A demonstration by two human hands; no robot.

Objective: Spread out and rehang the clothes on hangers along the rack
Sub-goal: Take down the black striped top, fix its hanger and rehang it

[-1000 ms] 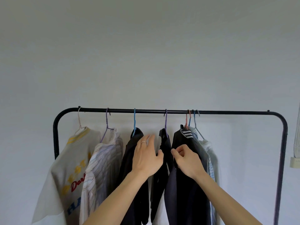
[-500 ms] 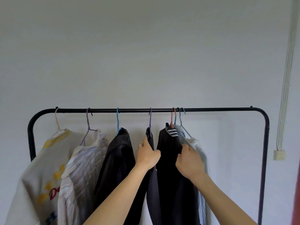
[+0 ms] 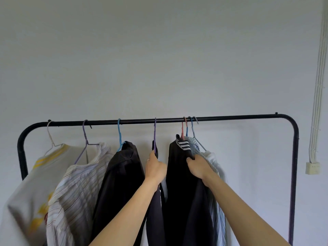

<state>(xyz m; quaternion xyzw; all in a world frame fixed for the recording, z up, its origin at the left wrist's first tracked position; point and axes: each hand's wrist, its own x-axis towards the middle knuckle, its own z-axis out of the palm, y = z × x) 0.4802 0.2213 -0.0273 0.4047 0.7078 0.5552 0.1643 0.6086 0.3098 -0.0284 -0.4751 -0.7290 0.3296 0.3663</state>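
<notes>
- A black metal clothes rack [image 3: 230,118] spans the view in front of a plain pale wall. Four hangers are spaced along its rail, and three crowd together right of centre.
- Far left, a white T-shirt with yellow print [image 3: 32,189] hangs on a white wire hanger [image 3: 50,139].
- Next comes a pale striped shirt [image 3: 76,196] on a lilac wire hanger [image 3: 85,135], then a black jacket [image 3: 122,178] on a blue hanger [image 3: 119,134].
- The left hand [image 3: 155,168], wearing a ring, curls round the shoulder of a narrow dark garment [image 3: 156,215], just under the neck of its purple hanger [image 3: 155,135].
- The right hand [image 3: 198,166] digs curled fingers into the shoulder of a black top with a white-striped collar [image 3: 179,183], which hangs on a pink hanger [image 3: 182,128].
- Pressed against that top are a light blue striped shirt [image 3: 194,146] and a white garment [image 3: 212,157].
- Far right, a white cable duct [image 3: 319,86] runs down the wall to a small white wall box [image 3: 312,168].
- The clothes look light, soft and floppy, and tugging on the cloth may drag a shoulder off its hanger. The hanger neck or hook seems the surer hold, and thin hooks should slide easily along the rail.
- Every hem is cut off by the bottom of the frame.
- Both palms and most fingertips are buried in fabric.
- It is unclear what kind of garment the narrow dark one is, or whether the right hand also catches the blue shirt.
</notes>
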